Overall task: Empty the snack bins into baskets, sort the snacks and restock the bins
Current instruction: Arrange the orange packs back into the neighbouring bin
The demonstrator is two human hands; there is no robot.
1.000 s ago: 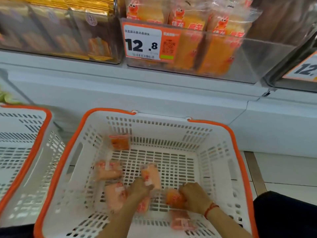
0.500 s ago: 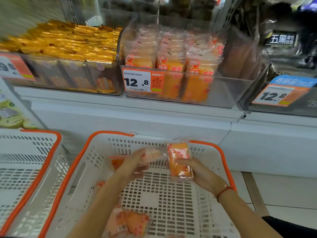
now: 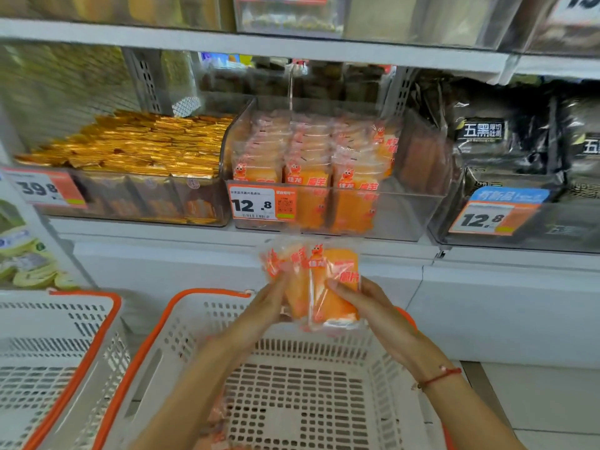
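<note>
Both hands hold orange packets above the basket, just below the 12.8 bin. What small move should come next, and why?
Probably lift the orange packets up and forward into the clear bin behind the 12.8 tag. The left hand and right hand hold them upright together, the bin holds matching packets standing in rows, and its right side looks open.
</note>
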